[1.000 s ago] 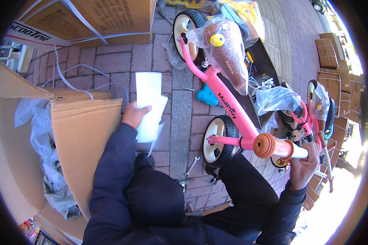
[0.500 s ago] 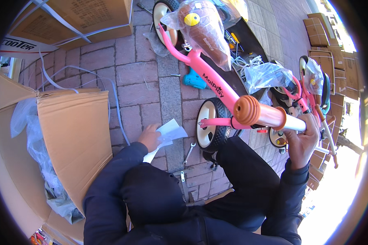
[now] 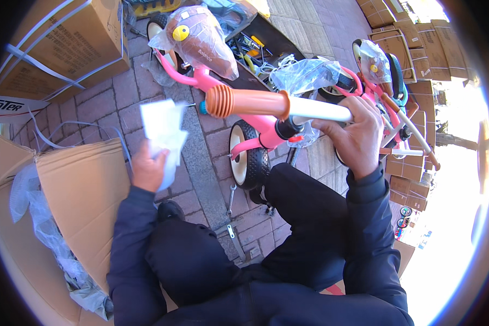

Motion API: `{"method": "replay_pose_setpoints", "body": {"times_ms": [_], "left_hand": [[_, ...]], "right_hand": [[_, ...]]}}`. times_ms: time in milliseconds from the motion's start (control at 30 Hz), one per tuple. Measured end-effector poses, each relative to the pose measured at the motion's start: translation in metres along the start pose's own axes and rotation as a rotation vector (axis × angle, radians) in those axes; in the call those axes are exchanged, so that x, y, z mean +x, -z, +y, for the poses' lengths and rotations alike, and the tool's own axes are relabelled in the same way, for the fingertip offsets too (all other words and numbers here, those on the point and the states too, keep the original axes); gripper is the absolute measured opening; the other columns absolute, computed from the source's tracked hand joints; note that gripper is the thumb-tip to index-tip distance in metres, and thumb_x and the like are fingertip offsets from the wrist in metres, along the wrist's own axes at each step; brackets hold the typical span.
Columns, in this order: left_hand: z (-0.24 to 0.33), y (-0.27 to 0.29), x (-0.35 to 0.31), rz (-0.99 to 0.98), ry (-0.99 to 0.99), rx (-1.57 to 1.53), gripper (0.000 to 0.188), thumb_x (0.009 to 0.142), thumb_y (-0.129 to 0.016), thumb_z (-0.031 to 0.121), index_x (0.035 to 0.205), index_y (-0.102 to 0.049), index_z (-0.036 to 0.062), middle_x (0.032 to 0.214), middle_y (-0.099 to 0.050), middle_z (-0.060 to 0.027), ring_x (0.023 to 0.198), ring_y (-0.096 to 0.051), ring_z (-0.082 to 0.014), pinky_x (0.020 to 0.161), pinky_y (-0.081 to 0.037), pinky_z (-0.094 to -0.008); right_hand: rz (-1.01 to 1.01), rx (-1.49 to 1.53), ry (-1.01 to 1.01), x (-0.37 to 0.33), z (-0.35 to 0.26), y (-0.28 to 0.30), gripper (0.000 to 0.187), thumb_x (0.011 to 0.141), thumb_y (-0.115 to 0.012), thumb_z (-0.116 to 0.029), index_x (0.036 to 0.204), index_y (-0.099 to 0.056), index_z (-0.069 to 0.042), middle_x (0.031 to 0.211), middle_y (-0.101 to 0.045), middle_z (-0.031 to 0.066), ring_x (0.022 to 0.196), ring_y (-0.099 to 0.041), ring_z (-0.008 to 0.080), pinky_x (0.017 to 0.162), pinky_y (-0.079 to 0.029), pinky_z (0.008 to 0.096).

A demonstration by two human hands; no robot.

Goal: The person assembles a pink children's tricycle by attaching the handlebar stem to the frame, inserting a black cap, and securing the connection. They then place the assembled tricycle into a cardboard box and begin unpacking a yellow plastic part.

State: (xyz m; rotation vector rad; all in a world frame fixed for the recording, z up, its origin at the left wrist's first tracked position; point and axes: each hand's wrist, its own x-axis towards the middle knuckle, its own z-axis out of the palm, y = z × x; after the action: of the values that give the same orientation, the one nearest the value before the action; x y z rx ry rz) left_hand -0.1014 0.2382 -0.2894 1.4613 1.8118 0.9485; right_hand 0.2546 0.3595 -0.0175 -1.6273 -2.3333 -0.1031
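Note:
My left hand (image 3: 148,167) is closed on folded white paper sheets (image 3: 165,127), raised over the brick paving beside the open carton. My right hand (image 3: 358,136) wraps round the white handlebar (image 3: 318,110) of a pink children's balance bike (image 3: 205,80). A brown ribbed grip (image 3: 250,103) covers the handlebar's left part. The front wheel (image 3: 250,155), with its black knobbly tyre, stands by my right knee. A brown saddle (image 3: 204,46) in clear plastic tops the bike's far end. Between my feet lie a wrench (image 3: 231,199) and a flat metal piece (image 3: 231,232).
At left an open cardboard carton (image 3: 84,201) holds plastic wrapping; a strapped carton (image 3: 65,46) stands beyond it. Behind the bike sits a dark tool tray (image 3: 280,46). More pink bikes (image 3: 388,92) and stacked cartons (image 3: 413,46) line the right. Loose strapping (image 3: 79,126) lies on the paving.
My left hand has lifted the paper from low over the paving, up and leftward. The handlebar has swung left in the view with my right hand still on it; the view has also shifted.

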Motion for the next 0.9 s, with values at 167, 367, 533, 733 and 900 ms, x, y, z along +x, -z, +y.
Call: {"method": "replay_pose_setpoints", "body": {"times_ms": [167,367,533,733,900], "left_hand": [[0.073,0.198,-0.031,0.902,-0.099,0.026,0.040,0.093,-0.077,0.011,0.124,-0.061,-0.0084,0.118,-0.070,-0.0193,0.095,-0.071,-0.0259,0.080,-0.059,-0.0375],[0.030,0.353,-0.153,0.858,0.484,0.932,0.060,0.091,-0.077,0.029,0.132,-0.058,-0.0091,0.127,-0.064,-0.0278,0.118,-0.060,-0.0433,0.105,-0.047,-0.0474],[0.070,0.297,-0.173,0.732,0.338,0.778,0.067,0.092,-0.074,0.024,0.144,-0.046,-0.0076,0.146,-0.049,-0.0279,0.138,-0.045,-0.0402,0.118,-0.034,-0.0474],[0.226,0.109,-0.061,0.151,-0.447,0.695,0.081,0.079,-0.081,0.019,0.149,-0.043,0.0022,0.151,-0.046,-0.0202,0.144,-0.040,-0.0379,0.122,-0.027,-0.0443],[0.244,0.067,-0.035,-0.126,-0.335,0.607,0.018,0.076,-0.075,0.013,0.092,-0.067,0.0113,0.078,-0.069,-0.0120,0.075,-0.068,-0.0360,0.067,-0.051,-0.0496]], "right_hand": [[-0.044,-0.062,-0.033,0.001,0.004,0.001,0.051,0.065,-0.087,-0.051,0.070,-0.064,-0.006,0.068,-0.060,0.0093,0.072,-0.063,0.0301,0.069,-0.045,0.0444],[-0.030,-0.106,-0.005,-0.002,0.002,-0.001,0.057,0.068,-0.081,-0.063,0.072,-0.069,-0.008,0.070,-0.067,0.0103,0.074,-0.067,0.0315,0.071,-0.046,0.0458],[-0.049,-0.097,0.008,-0.012,-0.026,0.002,0.051,0.073,-0.080,-0.058,0.074,-0.068,-0.008,0.070,-0.066,0.0107,0.072,-0.066,0.0319,0.069,-0.048,0.0465],[0.112,0.576,0.544,-0.037,-0.055,0.033,0.025,0.070,-0.086,-0.022,0.086,-0.070,-0.010,0.092,-0.069,0.0099,0.084,-0.066,0.0290,0.079,-0.050,0.0434],[0.488,0.754,-0.179,-0.058,0.090,0.033,0.015,0.082,-0.079,-0.014,0.090,-0.072,-0.003,0.083,-0.071,0.0123,0.079,-0.069,0.0311,0.075,-0.055,0.0395]]}}
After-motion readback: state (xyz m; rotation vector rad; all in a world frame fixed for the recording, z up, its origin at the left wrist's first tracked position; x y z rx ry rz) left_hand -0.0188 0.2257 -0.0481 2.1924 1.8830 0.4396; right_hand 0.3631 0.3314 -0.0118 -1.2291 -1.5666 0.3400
